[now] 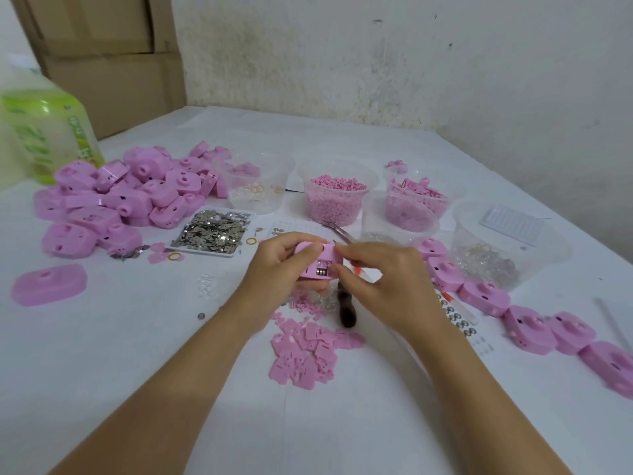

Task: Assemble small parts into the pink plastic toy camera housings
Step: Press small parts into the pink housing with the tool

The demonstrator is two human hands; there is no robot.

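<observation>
Pink camera housing (317,258) is being held above the table (137,354), just right of the tray of silver pieces (212,231). The left hand (277,265) is clamping its grip round the housing's left end, and the right hand (380,279) is pinching the right end. Tweezers (337,231) are poking out behind the right fingers (their lower end is hidden). Small metal parts inside the housing are showing only as a blur.
</observation>
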